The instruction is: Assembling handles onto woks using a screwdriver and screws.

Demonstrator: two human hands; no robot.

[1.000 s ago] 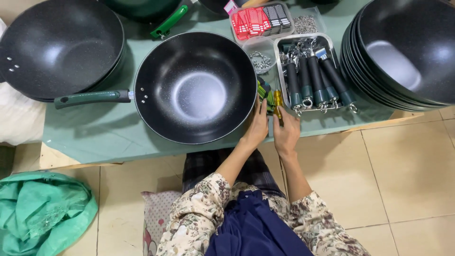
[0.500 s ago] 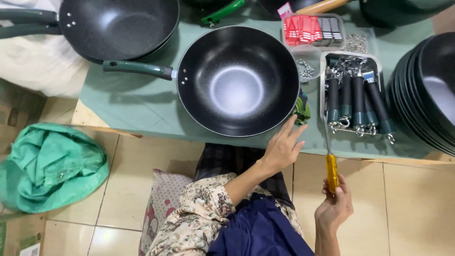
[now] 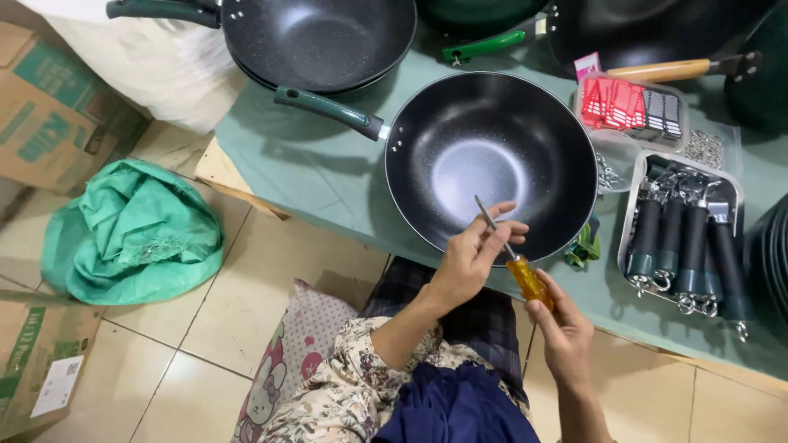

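Note:
My right hand (image 3: 563,330) grips the amber handle of a screwdriver (image 3: 527,277). Its metal shaft slants up to the left over the rim of a black wok (image 3: 490,160) with a green handle. My left hand (image 3: 474,256) pinches the shaft between fingers and thumb, just in front of the wok's near edge. The wok lies on a table covered in green cloth (image 3: 312,172).
A metal tray of dark handles (image 3: 685,246) lies right of the wok, with a clear box of red and grey parts (image 3: 630,107) behind it. More woks (image 3: 316,37) are stacked at the back. A green cloth bundle (image 3: 131,234) and cardboard boxes (image 3: 49,107) are on the floor.
My right hand has lifted the screwdriver from low beside my lap up toward the wok. My left hand has closed on its shaft. The view has shifted left.

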